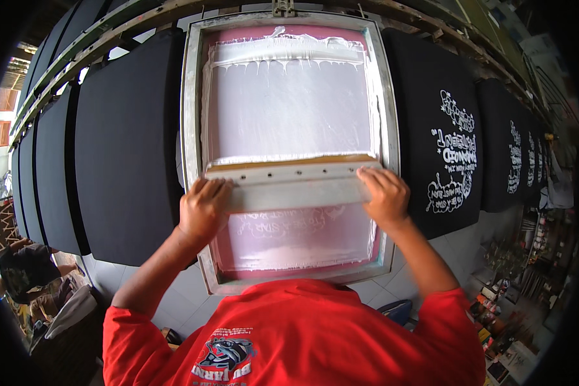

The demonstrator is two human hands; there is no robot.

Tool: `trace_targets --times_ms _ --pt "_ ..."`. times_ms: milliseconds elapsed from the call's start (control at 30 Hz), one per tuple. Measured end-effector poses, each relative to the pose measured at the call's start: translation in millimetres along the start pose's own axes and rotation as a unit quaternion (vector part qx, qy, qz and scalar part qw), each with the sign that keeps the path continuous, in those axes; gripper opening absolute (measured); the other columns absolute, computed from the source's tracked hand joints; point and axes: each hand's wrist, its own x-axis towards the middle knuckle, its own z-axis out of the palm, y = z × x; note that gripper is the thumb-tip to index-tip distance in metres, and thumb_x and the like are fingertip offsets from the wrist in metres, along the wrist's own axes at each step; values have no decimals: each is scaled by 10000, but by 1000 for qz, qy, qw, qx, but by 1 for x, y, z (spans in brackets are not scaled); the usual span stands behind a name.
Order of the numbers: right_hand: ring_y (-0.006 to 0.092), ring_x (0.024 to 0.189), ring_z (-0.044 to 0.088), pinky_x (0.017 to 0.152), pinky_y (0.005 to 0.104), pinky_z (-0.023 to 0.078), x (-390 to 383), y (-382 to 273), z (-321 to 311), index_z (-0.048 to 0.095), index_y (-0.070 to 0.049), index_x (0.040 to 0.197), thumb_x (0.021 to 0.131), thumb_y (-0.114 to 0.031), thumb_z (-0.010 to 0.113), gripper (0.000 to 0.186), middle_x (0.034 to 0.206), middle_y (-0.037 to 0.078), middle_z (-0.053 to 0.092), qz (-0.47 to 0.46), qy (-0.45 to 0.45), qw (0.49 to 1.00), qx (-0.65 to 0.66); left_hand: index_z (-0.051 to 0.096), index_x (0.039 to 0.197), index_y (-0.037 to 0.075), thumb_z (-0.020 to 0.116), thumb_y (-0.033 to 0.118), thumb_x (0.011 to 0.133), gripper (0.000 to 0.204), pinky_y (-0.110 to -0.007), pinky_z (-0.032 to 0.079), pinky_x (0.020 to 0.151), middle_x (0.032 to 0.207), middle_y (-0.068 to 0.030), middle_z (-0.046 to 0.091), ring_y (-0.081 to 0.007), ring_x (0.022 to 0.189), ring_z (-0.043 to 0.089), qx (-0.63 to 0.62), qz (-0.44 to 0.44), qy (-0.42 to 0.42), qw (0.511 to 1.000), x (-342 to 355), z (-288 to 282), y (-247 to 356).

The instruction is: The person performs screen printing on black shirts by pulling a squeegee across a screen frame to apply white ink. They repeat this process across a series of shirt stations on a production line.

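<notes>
Both my hands grip a wide metal-handled squeegee (pixel 289 189) that lies across a printing screen. My left hand (pixel 202 204) is closed round its left end, and my right hand (pixel 386 195) round its right end. The brown blade edge of the squeegee meets the mesh, with a line of white ink along it. The screen frame (pixel 190 128) is pale metal. A thick band of white ink (pixel 289 51) lies at the far end of the mesh. Nearer me, faint lettering shows through the pinkish mesh (pixel 289 235).
Black shirts on boards (pixel 125 148) stand in a row at left. On the right, black shirts (pixel 441 128) bear white prints. Wooden rails (pixel 424 29) run behind the screen. A person (pixel 29 276) is at far left; cluttered containers (pixel 495 315) sit at lower right.
</notes>
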Motion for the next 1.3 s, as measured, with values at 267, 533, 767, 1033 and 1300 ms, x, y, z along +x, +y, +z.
trace_targets --times_ms 267,533,767,1033,1300 --pt "295 952 678 792 414 561 149 73 32 698 -149 1072 676 -93 729 402 1021 86 715 10 2 1000 -12 699 989 137 763 149 686 310 -363 575 755 972 -45 679 -242 888 665 98 2 -2 995 135 33 -92" --pt "344 849 687 753 439 545 280 116 -11 727 -110 945 645 -341 822 390 835 147 717 -15 -97 995 -1 723 1101 127 737 254 737 386 -412 558 787 900 -150 715 -328 838 691 41 2 -101 994 257 -23 -145" --pt "349 877 689 779 438 552 289 114 -22 730 -116 955 630 -310 832 392 908 158 721 28 -61 998 -21 720 1137 191 688 261 693 451 -419 546 865 964 -154 712 -336 906 681 37 -44 -116 992 279 -21 -153" --pt "350 835 688 757 455 552 245 99 3 718 -135 919 684 -251 787 271 846 140 710 16 -93 995 -28 715 1019 82 712 221 693 354 -455 547 824 927 -179 709 -384 885 678 59 -68 -97 991 224 -1 -133" --pt "338 867 686 793 410 556 1 6 -17 713 -91 1055 695 -42 709 363 956 151 715 7 -52 997 60 694 955 91 757 179 677 298 -418 569 729 922 -99 690 -320 826 672 20 -86 -88 992 -11 -6 14"
